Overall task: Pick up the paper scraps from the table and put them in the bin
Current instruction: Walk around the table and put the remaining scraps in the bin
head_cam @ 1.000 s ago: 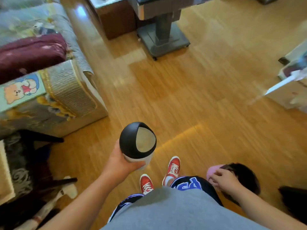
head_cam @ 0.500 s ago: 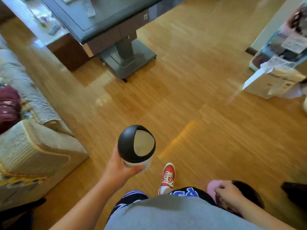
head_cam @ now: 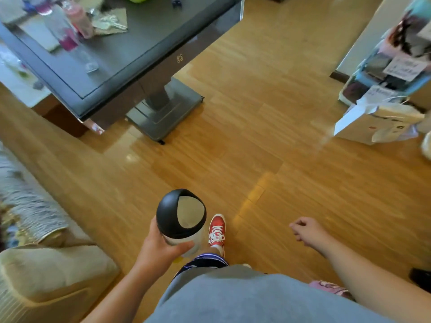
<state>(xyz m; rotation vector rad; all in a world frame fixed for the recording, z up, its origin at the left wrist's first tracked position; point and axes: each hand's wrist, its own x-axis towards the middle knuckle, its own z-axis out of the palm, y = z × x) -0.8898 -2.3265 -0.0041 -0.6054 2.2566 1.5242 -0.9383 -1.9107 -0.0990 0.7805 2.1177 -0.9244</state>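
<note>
Left hand (head_cam: 155, 250): grip wrapped around the pale body of the bin (head_cam: 181, 216), held upright above the wood floor (head_cam: 268, 159).
Bin: small, with a black domed lid and a light swing flap facing up.
Right hand (head_cam: 306, 230): hanging free at the side, fingers loosely curled, holding nothing.
Desk (head_cam: 130, 54): dark-topped, up and to the left, well apart from the bin.
Paper scraps (head_cam: 109, 23): crumpled and pale, lying on the desk's far side beside blurred bottles (head_cam: 70, 24).
Red shoe (head_cam: 217, 230): on the floor just right of the bin.
</note>
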